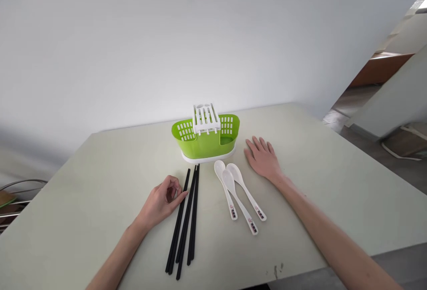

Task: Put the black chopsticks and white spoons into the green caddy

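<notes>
Far left edge: bit of a wire rack poking in below the surface, something green and brownish on it, too cut off to tell what. Then the left hand, resting on the pale surface, fingers curled in loosely with the fingertips right up against the outer stick of the chopsticks, touching or close to it, not gripping anything though, nothing lifted. Black chopsticks lying flat in a loose bundle, running from near the front edge up toward the holder, tops bunched together, bottoms fanned out a little. Straight behind them, near the wall: green holder, slotted sides, sitting on a white base, with a white slotted insert standing up in the middle. Looks empty from here, but can't see all the way down inside. Next over, three white spoons flat on the surface, bowls up toward the holder, handles angled down and to the right, overlapping each other, small dark and red markings near the handle ends, too small to read. Just beside the spoon bowls, the right hand, palm down, fingers spread flat and pointing toward the wall, holding nothing, near the holder's right end but apart from it. Small dark scuffs near the front edge. Far right, past the surface: floor and some wood-toned furniture, blurry.
</notes>
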`<state>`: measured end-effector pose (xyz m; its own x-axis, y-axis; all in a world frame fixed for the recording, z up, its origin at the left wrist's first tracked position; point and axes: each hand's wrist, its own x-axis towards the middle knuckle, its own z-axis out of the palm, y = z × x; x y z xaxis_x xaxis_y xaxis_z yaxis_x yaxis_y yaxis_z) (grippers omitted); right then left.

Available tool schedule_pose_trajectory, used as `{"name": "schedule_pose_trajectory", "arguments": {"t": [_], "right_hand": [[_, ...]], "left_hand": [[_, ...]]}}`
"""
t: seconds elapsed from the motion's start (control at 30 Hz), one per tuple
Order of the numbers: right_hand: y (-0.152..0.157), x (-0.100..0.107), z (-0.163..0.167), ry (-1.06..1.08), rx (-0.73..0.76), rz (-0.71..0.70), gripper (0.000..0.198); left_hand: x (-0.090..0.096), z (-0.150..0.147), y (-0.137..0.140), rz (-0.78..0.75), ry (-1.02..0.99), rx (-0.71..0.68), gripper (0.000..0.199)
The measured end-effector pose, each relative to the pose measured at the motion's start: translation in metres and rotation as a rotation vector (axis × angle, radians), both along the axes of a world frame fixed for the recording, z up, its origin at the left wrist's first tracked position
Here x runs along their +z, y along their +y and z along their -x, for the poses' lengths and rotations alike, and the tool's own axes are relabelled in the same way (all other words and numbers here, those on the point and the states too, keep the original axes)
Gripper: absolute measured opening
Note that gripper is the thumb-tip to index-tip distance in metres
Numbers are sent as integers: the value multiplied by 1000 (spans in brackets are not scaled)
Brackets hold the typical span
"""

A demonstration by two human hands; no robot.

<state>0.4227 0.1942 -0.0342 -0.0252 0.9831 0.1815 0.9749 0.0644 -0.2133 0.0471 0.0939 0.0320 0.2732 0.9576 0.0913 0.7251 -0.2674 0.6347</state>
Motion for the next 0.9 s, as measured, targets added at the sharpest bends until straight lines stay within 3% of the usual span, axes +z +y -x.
{"name": "schedule_pose_trajectory", "arguments": {"t": [0.67,0.77,0.9], "right_hand": [[-8,-11,-11,129,77,-95,56],[-8,-11,-10,131,73,-90,56],[-7,-9,-11,125,71,-79,57]], "left_hand": [[10,-9,-8,-91,149,-44,13],[16,-8,-8,-85,199,-58,12],[34,2,-9,30,308,-40,10]]}}
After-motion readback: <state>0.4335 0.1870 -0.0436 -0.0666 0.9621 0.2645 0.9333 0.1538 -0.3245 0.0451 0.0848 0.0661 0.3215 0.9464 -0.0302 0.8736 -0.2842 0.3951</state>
